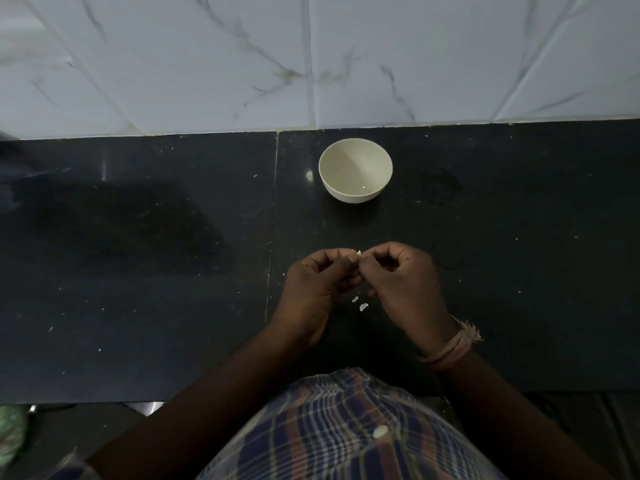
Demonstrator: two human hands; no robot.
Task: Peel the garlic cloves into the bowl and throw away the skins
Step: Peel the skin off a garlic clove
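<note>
Head camera view, looking down on a dark polished stone countertop point(138, 271): a person's two bare hands meet at the centre of the frame over a small pale garlic clove point(358, 252). The left hand point(313, 284) and the right hand point(403, 277) both have their fingers curled in, fingertips pinched together around the clove, so that only a tiny whitish tip of it shows between them at the top of the hands. So little of it shows that its long axis and the way it points cannot be told.

Just below the hands, on the countertop, lie a few small white scraps of garlic skin point(363, 307). A round cream-coloured bowl point(355, 195) stands upright above the hands, toward the upper middle of the frame, well apart from them; a tiny pale speck sits inside near its lower wall.

A band of pinkish thread point(450, 351) circles the right wrist. White marble-patterned wall tiles point(450, 57) fill the top of the frame, and a blue and brown checked garment point(339, 427) fills the bottom centre.
</note>
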